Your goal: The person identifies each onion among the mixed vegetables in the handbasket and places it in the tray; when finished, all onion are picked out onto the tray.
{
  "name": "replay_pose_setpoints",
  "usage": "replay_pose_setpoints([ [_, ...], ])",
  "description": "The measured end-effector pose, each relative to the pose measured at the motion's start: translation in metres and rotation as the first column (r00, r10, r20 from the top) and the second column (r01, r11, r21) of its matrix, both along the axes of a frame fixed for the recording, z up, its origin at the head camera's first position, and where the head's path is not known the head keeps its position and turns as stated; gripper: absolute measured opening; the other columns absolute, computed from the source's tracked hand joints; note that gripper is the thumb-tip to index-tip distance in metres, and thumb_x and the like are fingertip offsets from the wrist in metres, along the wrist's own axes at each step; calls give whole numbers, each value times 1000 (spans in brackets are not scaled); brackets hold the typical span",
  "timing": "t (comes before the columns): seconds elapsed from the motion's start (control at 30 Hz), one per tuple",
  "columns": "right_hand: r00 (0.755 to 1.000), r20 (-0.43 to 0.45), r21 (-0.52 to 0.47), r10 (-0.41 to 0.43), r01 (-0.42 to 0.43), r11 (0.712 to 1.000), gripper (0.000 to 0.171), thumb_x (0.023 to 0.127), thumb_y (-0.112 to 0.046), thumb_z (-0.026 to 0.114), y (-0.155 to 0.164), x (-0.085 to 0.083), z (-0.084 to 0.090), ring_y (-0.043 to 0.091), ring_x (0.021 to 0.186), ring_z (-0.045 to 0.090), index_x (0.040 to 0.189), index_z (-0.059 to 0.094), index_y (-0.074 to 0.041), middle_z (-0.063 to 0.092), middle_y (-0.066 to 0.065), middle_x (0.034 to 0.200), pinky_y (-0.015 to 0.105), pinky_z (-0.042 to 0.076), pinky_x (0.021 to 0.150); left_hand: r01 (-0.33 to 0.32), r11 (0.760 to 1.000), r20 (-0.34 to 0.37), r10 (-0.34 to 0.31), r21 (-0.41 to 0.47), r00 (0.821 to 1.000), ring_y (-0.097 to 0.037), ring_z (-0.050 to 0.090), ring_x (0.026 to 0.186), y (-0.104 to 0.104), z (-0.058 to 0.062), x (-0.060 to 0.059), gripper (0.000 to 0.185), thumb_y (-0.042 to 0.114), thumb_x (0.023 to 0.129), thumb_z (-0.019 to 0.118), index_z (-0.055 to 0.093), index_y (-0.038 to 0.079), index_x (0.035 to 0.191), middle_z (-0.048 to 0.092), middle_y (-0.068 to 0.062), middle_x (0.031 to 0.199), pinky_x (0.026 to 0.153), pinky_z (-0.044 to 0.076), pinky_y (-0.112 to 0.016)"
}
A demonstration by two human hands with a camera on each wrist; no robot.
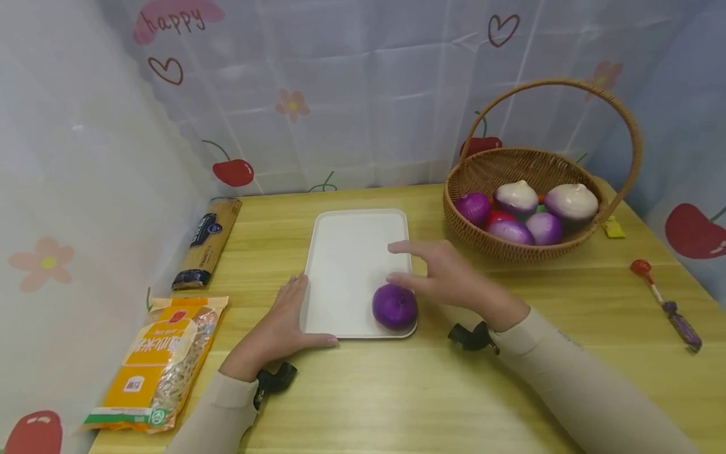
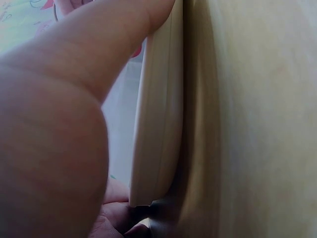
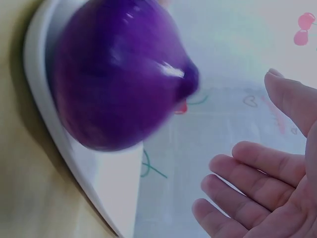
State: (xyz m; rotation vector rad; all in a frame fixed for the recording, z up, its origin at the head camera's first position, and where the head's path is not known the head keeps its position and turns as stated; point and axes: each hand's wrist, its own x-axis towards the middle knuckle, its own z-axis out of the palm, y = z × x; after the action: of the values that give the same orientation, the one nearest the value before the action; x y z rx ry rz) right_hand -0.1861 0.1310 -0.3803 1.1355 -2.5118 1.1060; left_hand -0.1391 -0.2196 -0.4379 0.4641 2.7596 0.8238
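Note:
A purple onion (image 1: 394, 306) sits in the near right corner of a white rectangular tray (image 1: 346, 265). Over the tray's right edge, my right hand (image 1: 448, 271) is spread with nothing between thumb and fingers. In the right wrist view, its fingers (image 3: 252, 183) are apart from the onion (image 3: 119, 74). My left hand (image 1: 283, 325) lies around the tray's near left corner, fingers at the left edge and thumb stretched along the near edge. The left wrist view shows that thumb passing over the tray's side wall (image 2: 158, 109).
A wicker basket (image 1: 493, 249) with a tall handle holds several purple and white onions at the back right. Right of it lie a yellow packet (image 1: 614, 227) and a wrapped lollipop (image 1: 663, 301). On the left are a spaghetti pack (image 1: 208, 243) and an orange food bag (image 1: 159, 366).

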Motion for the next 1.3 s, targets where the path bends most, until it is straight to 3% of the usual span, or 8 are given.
replay_pose_setpoints([
  [0.13,999,-24,5,-37,37,999,50,94,-28,84,7,-3,9,27,93,71,134,71,-1,72,10,129,49,52,104,2,1000,-2,-2,7,1000,-35,-3,159,0,0,0,144,74,73,84,6,-3,167,5,-19,174,126,6,-55],
  [0.2,998,-20,17,-64,65,998,51,94,-30,84,12,-5,16,28,108,70,135,71,-2,71,10,131,50,51,105,3,1000,-7,-3,11,1000,-36,-3,159,0,-1,0,144,74,74,84,7,-3,167,5,-19,174,126,6,-55],
  [0.3,993,1,32,-115,115,993,51,95,-31,82,19,-8,24,26,107,69,137,70,-5,70,9,134,51,50,106,6,1000,-14,-6,10,1000,-37,-3,159,0,-1,1,144,74,73,84,7,-4,167,5,-20,173,126,7,-55],
  [0.53,971,40,15,-237,236,972,50,97,-34,80,42,-19,46,33,124,62,139,70,-8,68,12,137,55,48,107,8,1000,-16,-7,11,1000,-37,-2,159,0,-1,1,144,73,74,84,7,-4,166,5,-21,173,125,7,-55],
  [0.67,951,50,23,-306,305,952,51,99,-38,77,62,-26,62,32,113,63,141,68,-11,68,11,135,54,48,103,6,1000,-19,-6,8,1000,-37,-2,159,0,0,1,144,73,73,85,7,-4,167,5,-21,173,126,7,-55],
  [0.83,909,126,50,-397,394,918,57,100,-44,75,88,-32,80,37,118,62,146,65,-12,65,12,139,59,48,100,4,1000,-21,-4,0,1000,-37,-1,159,0,0,1,144,73,73,85,7,-4,167,6,-21,173,125,8,-55],
  [1.03,834,179,76,-522,517,853,74,96,-52,75,121,-40,94,44,131,52,152,57,-7,56,19,150,65,41,106,8,1000,-21,-8,-4,1000,-37,-1,159,0,1,1,144,73,74,84,7,-4,166,6,-21,173,126,8,-55],
  [1.3,734,220,183,-642,616,766,94,93,-58,76,158,-41,97,49,147,31,163,40,-7,37,23,164,71,29,113,7,1000,-19,-8,-8,1000,-36,-2,159,0,2,1,144,74,73,85,7,-4,167,6,-21,173,126,6,-53],
])
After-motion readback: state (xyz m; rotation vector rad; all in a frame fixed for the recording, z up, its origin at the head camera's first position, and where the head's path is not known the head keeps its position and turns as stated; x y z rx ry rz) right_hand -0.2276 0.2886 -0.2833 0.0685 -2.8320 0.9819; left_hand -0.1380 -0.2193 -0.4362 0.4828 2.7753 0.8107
